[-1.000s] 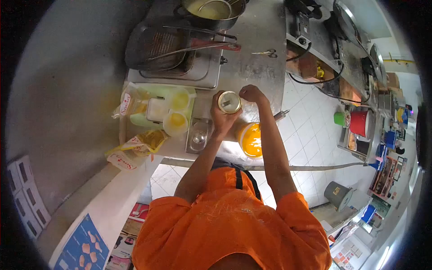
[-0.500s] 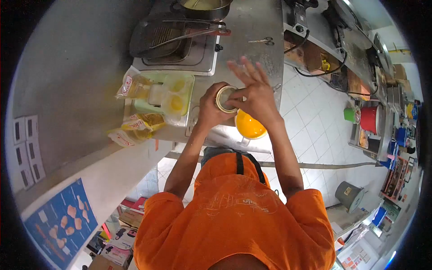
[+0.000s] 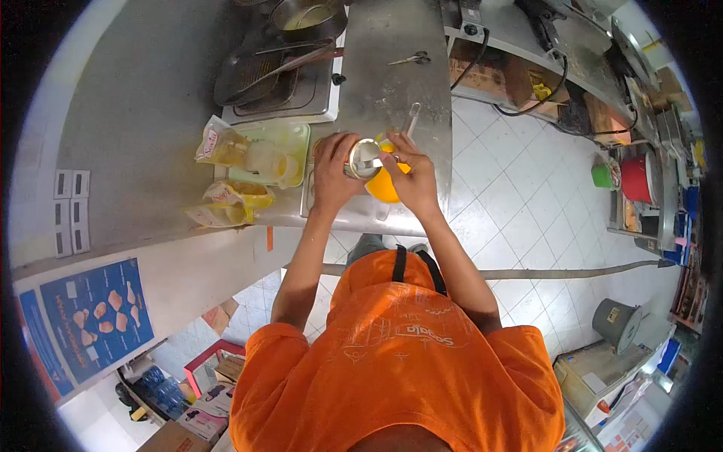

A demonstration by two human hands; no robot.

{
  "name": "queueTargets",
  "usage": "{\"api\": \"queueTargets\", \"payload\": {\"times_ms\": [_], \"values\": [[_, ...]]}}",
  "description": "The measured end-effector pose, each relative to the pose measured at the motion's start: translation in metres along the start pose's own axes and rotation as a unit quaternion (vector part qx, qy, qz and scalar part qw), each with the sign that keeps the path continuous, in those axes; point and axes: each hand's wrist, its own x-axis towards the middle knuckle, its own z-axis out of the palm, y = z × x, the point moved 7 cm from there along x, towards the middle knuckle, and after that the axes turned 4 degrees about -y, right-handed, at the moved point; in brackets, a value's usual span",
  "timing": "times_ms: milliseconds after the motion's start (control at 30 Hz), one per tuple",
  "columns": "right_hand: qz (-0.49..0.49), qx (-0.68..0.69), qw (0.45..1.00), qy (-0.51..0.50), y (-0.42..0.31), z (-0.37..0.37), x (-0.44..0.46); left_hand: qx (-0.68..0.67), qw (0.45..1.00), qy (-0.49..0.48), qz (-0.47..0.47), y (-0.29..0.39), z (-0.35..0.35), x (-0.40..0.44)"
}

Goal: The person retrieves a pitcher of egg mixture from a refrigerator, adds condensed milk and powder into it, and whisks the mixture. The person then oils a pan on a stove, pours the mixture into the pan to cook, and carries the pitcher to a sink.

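Observation:
My left hand (image 3: 334,172) is wrapped round an open round can (image 3: 364,169) with a gold-coloured rim, its mouth tilted towards me. My right hand (image 3: 416,177) is closed on what looks like a metal spoon (image 3: 376,162), whose end is in the can's mouth. Under my right hand and beside the can sits a glossy orange-yellow bowl (image 3: 383,188), partly hidden by the fingers. A pale long handle (image 3: 413,117) sticks out beyond my right hand; what it belongs to is hidden.
Left of the can, a green tray (image 3: 301,137) holds translucent containers (image 3: 285,170). Yellow-labelled packets (image 3: 220,143) lie by it. Behind are a stove (image 3: 331,98), a pan (image 3: 307,21) and tongs (image 3: 286,68). Scissors (image 3: 410,59) lie on the metal counter (image 3: 376,83).
My right hand's raised fingers have curled in, and a spoon-like utensil now shows at the can's mouth. The can is tipped more towards me. The camera view has shifted.

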Motion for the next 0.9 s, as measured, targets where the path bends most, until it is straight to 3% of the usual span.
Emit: {"api": "queueTargets", "payload": {"times_ms": [133, 233, 267, 367, 467, 567, 667, 800, 867, 900], "values": [[0.095, 0.145, 0.985, 0.009, 0.023, -0.003, -0.019, 0.02, 1.0, -0.005, 0.002, 0.018, -0.002, -0.008], [-0.117, -0.143, 0.983, 0.021, -0.035, 0.0, -0.028, 0.03, 0.999, -0.028, 0.029, 0.032, 0.002, -0.011], [-0.117, -0.137, 0.984, 0.007, -0.038, 0.006, -0.028, 0.036, 0.998, -0.036, 0.033, 0.035, 0.004, -0.013], [-0.069, -0.119, 0.989, 0.048, -0.027, -0.003, -0.029, 0.048, 0.997, -0.042, 0.039, 0.036, 0.008, -0.018], [0.017, 0.041, 0.998, 0.046, 0.012, -0.013, -0.032, 0.041, 0.998, -0.032, 0.032, 0.029, 0.008, -0.021], [0.188, 0.237, 0.953, 0.023, 0.041, -0.019, -0.047, 0.039, 0.998, -0.047, 0.005, 0.013, 0.002, -0.026], [0.192, 0.249, 0.946, 0.078, 0.039, -0.038, -0.06, 0.046, 0.997, -0.053, -0.037, -0.008, -0.003, -0.034], [-0.028, -0.064, 0.995, 0.072, 0.001, -0.05, -0.07, 0.064, 0.996, -0.034, -0.042, -0.026, -0.016, -0.039], [-0.152, -0.295, 0.943, 0.025, -0.002, -0.035, -0.082, 0.059, 0.997, -0.024, -0.042, -0.03, -0.018, -0.042], [-0.146, -0.287, 0.946, 0.04, 0.005, -0.036, -0.084, 0.057, 0.998, -0.013, -0.037, -0.031, -0.018, -0.043]]}}
